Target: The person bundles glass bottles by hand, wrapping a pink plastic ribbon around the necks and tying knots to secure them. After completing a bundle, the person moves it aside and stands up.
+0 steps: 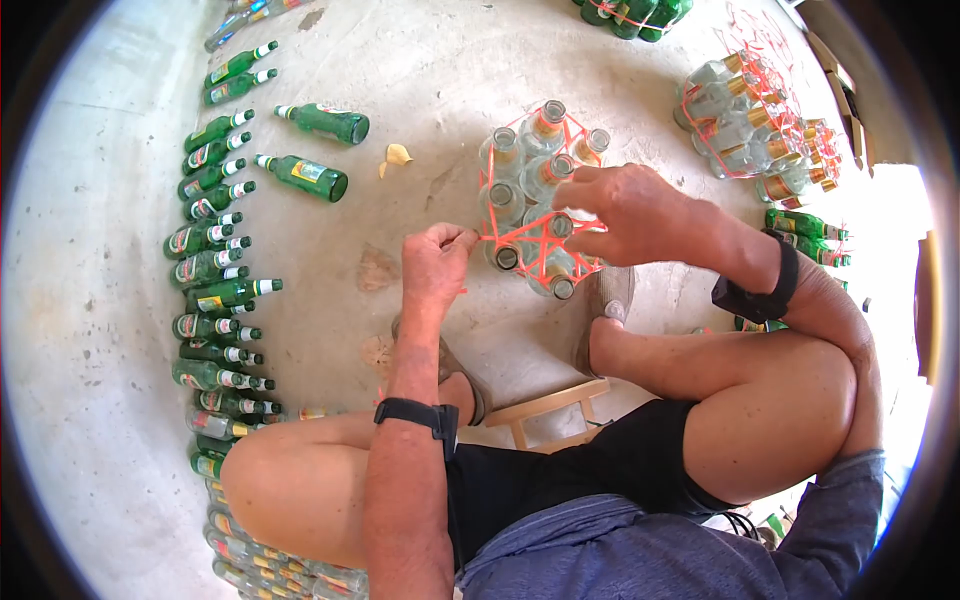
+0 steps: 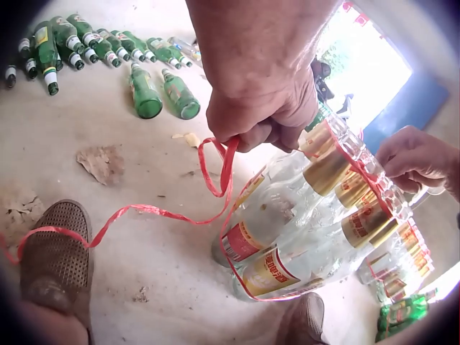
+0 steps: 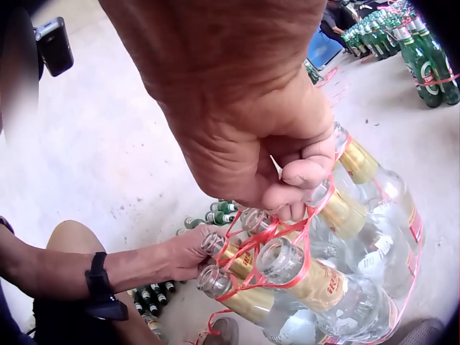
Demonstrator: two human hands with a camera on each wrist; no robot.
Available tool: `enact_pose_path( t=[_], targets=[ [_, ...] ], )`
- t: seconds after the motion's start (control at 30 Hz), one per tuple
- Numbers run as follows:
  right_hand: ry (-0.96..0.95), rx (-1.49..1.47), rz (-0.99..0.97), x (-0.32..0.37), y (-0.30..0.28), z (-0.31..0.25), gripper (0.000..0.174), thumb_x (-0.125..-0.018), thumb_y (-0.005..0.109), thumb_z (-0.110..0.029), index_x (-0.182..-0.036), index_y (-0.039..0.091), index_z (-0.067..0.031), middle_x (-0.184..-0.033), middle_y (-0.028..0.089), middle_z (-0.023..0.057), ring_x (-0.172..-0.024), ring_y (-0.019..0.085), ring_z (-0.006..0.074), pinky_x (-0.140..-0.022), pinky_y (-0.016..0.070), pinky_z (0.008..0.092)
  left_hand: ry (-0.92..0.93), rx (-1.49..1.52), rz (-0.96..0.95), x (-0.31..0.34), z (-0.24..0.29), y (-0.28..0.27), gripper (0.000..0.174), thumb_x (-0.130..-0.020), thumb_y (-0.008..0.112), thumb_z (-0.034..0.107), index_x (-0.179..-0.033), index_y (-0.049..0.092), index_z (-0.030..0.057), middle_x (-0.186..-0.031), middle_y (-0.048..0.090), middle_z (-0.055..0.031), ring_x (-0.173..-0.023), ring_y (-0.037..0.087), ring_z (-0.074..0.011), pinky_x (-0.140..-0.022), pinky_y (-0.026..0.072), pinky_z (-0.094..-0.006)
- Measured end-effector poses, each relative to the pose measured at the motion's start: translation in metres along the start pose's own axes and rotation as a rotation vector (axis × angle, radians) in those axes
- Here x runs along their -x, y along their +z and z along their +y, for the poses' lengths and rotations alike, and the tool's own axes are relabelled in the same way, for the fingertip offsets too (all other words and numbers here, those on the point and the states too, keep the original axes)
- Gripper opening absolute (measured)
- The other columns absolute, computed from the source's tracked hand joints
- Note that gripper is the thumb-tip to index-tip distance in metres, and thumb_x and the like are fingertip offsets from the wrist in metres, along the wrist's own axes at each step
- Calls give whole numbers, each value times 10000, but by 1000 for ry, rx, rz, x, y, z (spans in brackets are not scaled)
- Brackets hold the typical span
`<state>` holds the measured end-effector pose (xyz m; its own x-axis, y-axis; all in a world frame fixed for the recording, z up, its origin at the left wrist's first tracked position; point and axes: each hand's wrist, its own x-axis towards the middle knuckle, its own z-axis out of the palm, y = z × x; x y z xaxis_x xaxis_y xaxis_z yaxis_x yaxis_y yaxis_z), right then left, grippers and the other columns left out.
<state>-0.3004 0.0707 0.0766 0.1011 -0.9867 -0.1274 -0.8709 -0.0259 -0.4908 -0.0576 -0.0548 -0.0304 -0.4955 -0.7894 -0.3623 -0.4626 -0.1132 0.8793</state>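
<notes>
A cluster of clear glass bottles (image 1: 503, 155) with gold neck labels stands upright on the floor before the person. Red plastic twine (image 2: 154, 210) runs around their bodies and crisscrosses between the necks. At the near left side of the cluster, the left hand (image 1: 432, 262) pinches the twine, whose loose tail trails down past a shoe in the left wrist view. Over the right-hand necks is the right hand (image 1: 635, 215). Its curled fingertips (image 3: 302, 176) pinch the twine beside a bottle mouth in the right wrist view; the fingers partly hide the strands there.
Green bottles (image 1: 205, 240) lie in a long row along the left wall, with two more green bottles (image 1: 305, 177) apart from it. Tied bundles of clear bottles (image 1: 735, 120) lie at the right. A wooden stool (image 1: 545, 405) shows between the person's legs.
</notes>
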Motion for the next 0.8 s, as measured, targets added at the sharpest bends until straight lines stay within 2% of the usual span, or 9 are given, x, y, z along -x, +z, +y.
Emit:
enact_pose_path(
  t=[0.03, 0.13, 0.17, 0.27, 0.47, 0.57, 0.67, 0.77, 0.8],
  targets=[
    [-18, 52, 37, 1, 1, -3, 216, -894, 712, -266, -947, 662, -62, -803, 683, 153, -809, 716, 395, -717, 570, 532, -13, -11, 6, 2, 3, 1, 182, -911, 758, 119, -916, 763, -63, -691, 677, -31, -600, 552, -69, -530, 452, -270],
    [8, 169, -38, -1, 8, -1, 245, -880, 738, -303, -915, 653, -76, -753, 656, 116, -714, 713, 362, -610, 564, 513, -23, -10, 38, 5, 5, 5, 179, -910, 753, 110, -901, 756, -69, -670, 670, -34, -561, 543, -72, -493, 452, -280],
    [-36, 228, 0, 0, 12, 1, 223, -872, 736, -283, -893, 642, -81, -753, 662, 100, -648, 702, 338, -534, 547, 497, -23, -4, 52, 6, 4, 5, 180, -911, 752, 109, -898, 754, -70, -663, 668, -34, -548, 539, -72, -481, 454, -283],
    [-32, 283, -64, -3, 13, 1, 214, -868, 731, -259, -887, 638, -67, -756, 663, 98, -654, 705, 336, -537, 551, 494, 35, 9, 72, 2, -17, 6, 184, -914, 750, 109, -901, 750, -74, -648, 662, -38, -544, 548, -69, -455, 464, -292],
    [-77, 248, 1, -2, 16, 3, 214, -863, 736, -226, -876, 625, -43, -773, 672, 100, -665, 711, 338, -552, 560, 493, -21, 27, 93, 8, 8, -2, 171, -936, 727, 108, -903, 747, -58, -630, 645, -35, -507, 541, -74, -416, 439, -294],
    [-88, 240, -6, -2, 15, 4, 219, -858, 743, -227, -880, 627, -42, -774, 667, 108, -673, 711, 345, -558, 560, 498, -22, -36, 68, 14, 17, -8, 178, -947, 742, 129, -905, 750, -43, -677, 608, 35, -615, 491, -39, -535, 401, -273],
    [-88, 256, -25, -2, 15, 4, 232, -852, 750, -238, -885, 634, -40, -777, 666, 115, -672, 707, 354, -560, 559, 501, 24, -103, 1, 15, 22, -19, 238, -974, 715, 149, -828, 703, -38, -652, 555, 46, -605, 474, -41, -523, 389, -281],
    [-102, 238, 14, -3, 17, 6, 234, -846, 749, -240, -873, 634, -38, -763, 663, 123, -661, 701, 364, -554, 555, 498, 70, -64, 2, 5, 0, -26, 297, -1004, 672, 208, -798, 632, -2, -616, 561, 14, -484, 488, -84, -415, 420, -286],
    [-94, 239, -1, -3, 18, 6, 235, -845, 748, -239, -869, 634, -35, -753, 661, 125, -657, 700, 366, -553, 555, 499, -23, 104, -61, 4, -1, -28, 283, -1016, 656, 218, -820, 622, 16, -651, 572, 13, -510, 505, -89, -431, 432, -290]
  ],
)
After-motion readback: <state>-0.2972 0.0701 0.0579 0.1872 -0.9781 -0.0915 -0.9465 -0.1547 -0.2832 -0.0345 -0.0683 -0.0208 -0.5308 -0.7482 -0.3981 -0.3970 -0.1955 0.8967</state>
